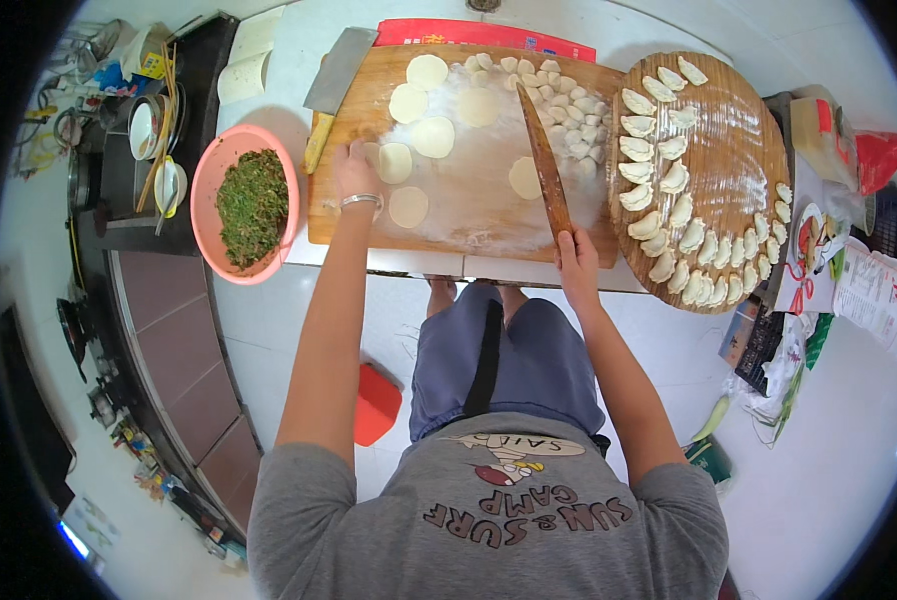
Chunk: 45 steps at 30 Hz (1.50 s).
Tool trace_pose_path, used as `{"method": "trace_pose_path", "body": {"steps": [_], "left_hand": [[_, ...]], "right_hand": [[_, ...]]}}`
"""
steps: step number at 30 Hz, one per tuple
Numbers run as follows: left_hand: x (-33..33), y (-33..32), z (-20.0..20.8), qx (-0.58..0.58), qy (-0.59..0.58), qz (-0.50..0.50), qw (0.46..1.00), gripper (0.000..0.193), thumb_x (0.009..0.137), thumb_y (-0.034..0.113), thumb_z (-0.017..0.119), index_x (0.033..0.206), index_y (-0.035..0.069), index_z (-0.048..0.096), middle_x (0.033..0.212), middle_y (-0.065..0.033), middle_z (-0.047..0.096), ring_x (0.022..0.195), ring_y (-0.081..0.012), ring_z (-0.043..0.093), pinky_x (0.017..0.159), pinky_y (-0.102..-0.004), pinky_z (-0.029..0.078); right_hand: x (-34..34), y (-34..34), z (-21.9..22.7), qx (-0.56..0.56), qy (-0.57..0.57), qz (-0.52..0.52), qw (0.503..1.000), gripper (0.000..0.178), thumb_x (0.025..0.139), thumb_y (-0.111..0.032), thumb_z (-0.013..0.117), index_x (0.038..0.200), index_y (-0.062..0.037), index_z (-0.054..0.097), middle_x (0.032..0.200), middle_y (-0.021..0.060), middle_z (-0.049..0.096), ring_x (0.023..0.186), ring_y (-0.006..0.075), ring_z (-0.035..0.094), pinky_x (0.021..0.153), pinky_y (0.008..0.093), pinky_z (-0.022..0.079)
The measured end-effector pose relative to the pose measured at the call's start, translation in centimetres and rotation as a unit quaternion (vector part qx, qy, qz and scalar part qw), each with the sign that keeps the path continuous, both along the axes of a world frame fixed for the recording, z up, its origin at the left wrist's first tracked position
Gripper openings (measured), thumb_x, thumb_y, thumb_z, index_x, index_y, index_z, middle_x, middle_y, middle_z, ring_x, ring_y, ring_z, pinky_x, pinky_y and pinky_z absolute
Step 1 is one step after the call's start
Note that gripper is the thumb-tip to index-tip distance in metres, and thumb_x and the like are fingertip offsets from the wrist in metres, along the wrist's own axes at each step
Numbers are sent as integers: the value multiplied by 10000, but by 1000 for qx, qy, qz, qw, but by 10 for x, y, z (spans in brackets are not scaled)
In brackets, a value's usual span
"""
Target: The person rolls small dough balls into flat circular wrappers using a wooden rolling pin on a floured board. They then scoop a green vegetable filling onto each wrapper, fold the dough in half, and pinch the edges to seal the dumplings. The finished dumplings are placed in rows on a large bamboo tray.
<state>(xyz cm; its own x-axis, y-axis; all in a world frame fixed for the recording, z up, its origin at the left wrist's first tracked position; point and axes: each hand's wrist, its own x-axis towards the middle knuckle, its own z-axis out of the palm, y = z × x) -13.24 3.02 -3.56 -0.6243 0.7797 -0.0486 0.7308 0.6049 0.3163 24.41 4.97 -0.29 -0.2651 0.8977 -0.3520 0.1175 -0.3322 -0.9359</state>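
Observation:
My left hand (355, 172) is over the left side of the wooden cutting board (449, 225), its fingers curled at the edge of a round dough wrapper (373, 155). Part of that wrapper is hidden by the hand. In my right hand (577, 258) is the near end of a long, tapered wooden rolling pin (544, 160), which slants away across the board. One flat wrapper (525, 178) lies just left of the pin. Several more round wrappers (434, 137) are spread over the floured left half. Small dough pieces (574, 115) cluster at the far right.
A cleaver (341, 75) with a yellow handle lies along the board's left edge. Left of it, a pink basin (201, 200) holds chopped green filling (254, 208). At the right, a round wooden board (739, 140) carries rows of folded dumplings (637, 148). A red bin (377, 405) stands on the floor.

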Motion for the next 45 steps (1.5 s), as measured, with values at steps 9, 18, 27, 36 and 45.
{"method": "trace_pose_path", "body": {"steps": [9, 18, 27, 36, 45], "left_hand": [[-63, 5, -28, -129, -221, 84, 963, 340, 707, 185, 730, 991, 64, 586, 994, -188, 611, 939, -361, 606, 814, -421, 497], [-16, -18, 16, -13, 25, -135, 991, 477, 825, 237, 642, 1234, 36, 503, 1365, -180, 443, 1161, -350, 494, 965, -401, 419], [51, -14, 19, -82, 97, -254, 959, 781, 883, 434, 530, 1467, 26, 211, 1541, -162, 161, 1424, -304, 151, 1155, -446, 106], [200, 33, -10, -10, -40, -460, 887, 741, 864, 402, 550, 1458, 67, 258, 1542, -157, 162, 1421, -320, 164, 1145, -454, 163], [194, 113, -17, 140, 68, -306, 939, 526, 822, 199, 574, 1310, 60, 434, 1338, -149, 430, 1205, -315, 435, 986, -431, 374]], "right_hand": [[-35, -23, 12, -10, 7, -29, 999, 264, 989, -211, 474, 1133, 1, 536, 711, -32, 473, 549, 21, 403, 477, 178, 325], [-52, -36, 9, 7, -2, -66, 998, 250, 988, -217, 478, 1104, -4, 539, 719, -29, 486, 530, 19, 395, 466, 182, 326], [-30, -31, 16, 10, -2, -87, 996, 237, 989, -193, 464, 1119, -8, 538, 698, -38, 455, 558, 16, 403, 483, 177, 327], [12, -19, 17, -11, 14, -81, 997, 236, 983, -194, 478, 1126, -17, 537, 670, -47, 436, 550, 25, 386, 486, 188, 321], [50, -11, 8, -35, 21, -28, 999, 235, 990, -210, 474, 1118, -20, 524, 711, -39, 455, 571, 22, 398, 491, 176, 322]]}}
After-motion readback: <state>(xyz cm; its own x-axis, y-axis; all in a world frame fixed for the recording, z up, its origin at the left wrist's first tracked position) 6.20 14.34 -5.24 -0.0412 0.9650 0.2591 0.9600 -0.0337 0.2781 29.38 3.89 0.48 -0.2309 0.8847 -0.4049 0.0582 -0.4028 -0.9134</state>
